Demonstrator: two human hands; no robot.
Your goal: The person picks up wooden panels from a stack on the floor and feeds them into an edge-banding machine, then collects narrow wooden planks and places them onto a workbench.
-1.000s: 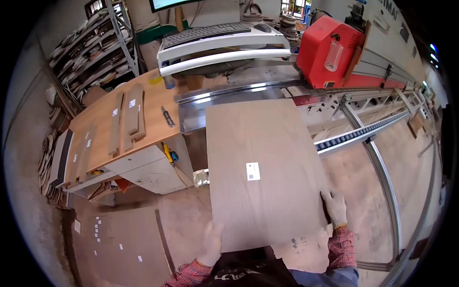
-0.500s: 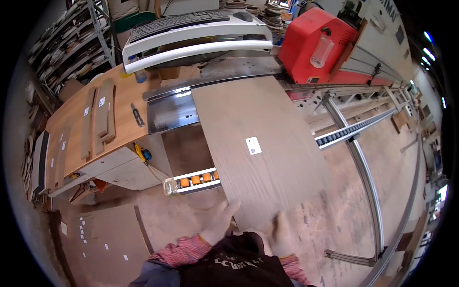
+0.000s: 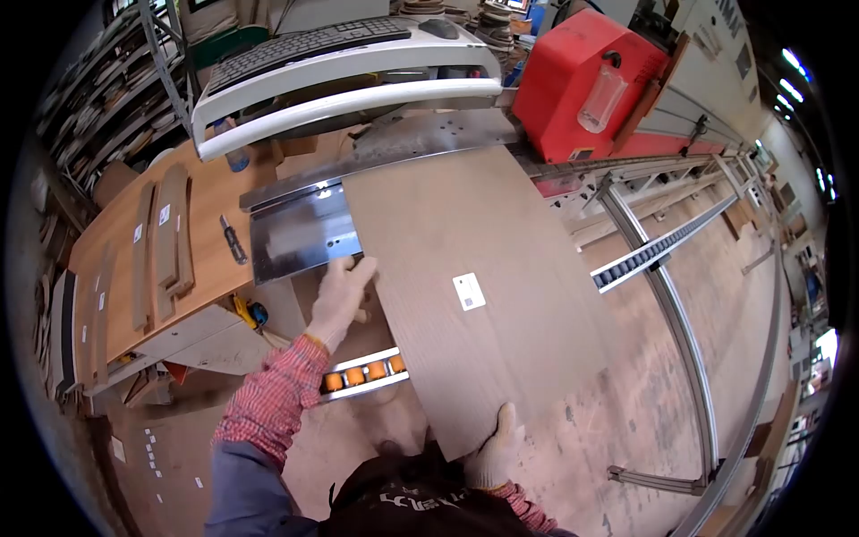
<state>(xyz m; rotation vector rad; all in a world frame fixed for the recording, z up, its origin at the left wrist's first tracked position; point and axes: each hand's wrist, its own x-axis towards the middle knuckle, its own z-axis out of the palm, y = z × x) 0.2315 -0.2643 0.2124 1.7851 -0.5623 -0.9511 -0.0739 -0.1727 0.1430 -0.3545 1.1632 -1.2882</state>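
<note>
A large wood-grain panel (image 3: 483,224) with a white label (image 3: 468,292) lies flat, its far end against a metal guide. My right hand (image 3: 497,455), in a pale work glove, grips the panel's near edge, thumb on top and the other fingers hidden below. My left hand (image 3: 342,300), also gloved, is at the panel's left edge with fingers apart, the fingertips at or very near that edge. A shiny metal plate (image 3: 300,234) lies just beyond the left hand. Orange rollers (image 3: 365,372) in a rail run under the panel.
A wooden workbench (image 3: 210,219) at left carries labelled strips (image 3: 167,228) and a utility knife (image 3: 233,240). A keyboard (image 3: 309,54) sits on a white shelf beyond. A red machine housing (image 3: 573,89) stands at the back right, near a black roller rail (image 3: 662,246).
My left hand has moved forward from the near corner to the panel's left edge. My right hand has come onto the near edge. The view has shifted slightly.
</note>
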